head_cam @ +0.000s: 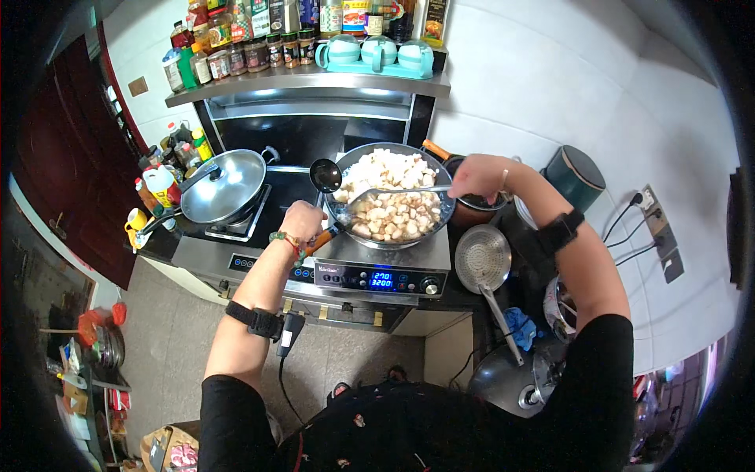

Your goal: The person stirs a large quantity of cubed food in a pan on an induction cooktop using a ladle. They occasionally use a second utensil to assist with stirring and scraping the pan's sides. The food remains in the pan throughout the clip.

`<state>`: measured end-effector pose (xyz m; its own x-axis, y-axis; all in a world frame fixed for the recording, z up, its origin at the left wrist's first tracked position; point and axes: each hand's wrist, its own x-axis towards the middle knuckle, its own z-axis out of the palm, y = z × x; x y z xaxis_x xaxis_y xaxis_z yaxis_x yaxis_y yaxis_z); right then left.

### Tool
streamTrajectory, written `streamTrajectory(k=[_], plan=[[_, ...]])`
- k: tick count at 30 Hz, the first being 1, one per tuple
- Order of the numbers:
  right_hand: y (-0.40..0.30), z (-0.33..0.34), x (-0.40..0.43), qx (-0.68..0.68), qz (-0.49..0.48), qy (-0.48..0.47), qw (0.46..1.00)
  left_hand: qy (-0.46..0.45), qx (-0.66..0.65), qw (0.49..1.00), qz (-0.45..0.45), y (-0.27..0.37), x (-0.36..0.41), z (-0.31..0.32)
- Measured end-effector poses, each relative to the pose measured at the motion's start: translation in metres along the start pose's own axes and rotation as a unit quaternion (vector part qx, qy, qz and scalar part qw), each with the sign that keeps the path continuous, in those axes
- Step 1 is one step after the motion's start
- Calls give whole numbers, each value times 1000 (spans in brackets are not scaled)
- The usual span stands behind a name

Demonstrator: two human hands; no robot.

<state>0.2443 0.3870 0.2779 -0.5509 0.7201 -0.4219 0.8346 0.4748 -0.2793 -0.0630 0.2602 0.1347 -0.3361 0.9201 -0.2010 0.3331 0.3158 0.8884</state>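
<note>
My left hand is closed around the handle of a dark ladle, whose bowl is raised at the left rim of a wok. Just below that hand shows a wooden handle that joins the wok. Over the wok's right side, my right hand grips a metal spatula. Its blade dips into the food at the left, partly hidden there. Pale cubed pieces fill the back of the wok. Browner, wet-looking cubes lie at the front. An induction cooker with a lit display is under the wok.
A lidded pan stands to the left. At right are a perforated skimmer, a brown pot, a blue cloth and a green canister. Seasoning jars and turquoise containers line the shelf behind.
</note>
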Motion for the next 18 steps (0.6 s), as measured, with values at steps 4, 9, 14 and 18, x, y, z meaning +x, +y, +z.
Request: streamTrajectory(k=[4,9,14,18], plan=[[43,14,-22,33,-17,68,997,19,-25,999,-13,-2,-2,2],[71,17,-56,22,-49,189,981,26,12,999,-18,-3,-1,5],[92,16,-42,-52,-50,203,976,25,226,965,134,-27,21,7],[108,40,-12,-49,-80,227,969,32,204,974,92,-16,7,17]])
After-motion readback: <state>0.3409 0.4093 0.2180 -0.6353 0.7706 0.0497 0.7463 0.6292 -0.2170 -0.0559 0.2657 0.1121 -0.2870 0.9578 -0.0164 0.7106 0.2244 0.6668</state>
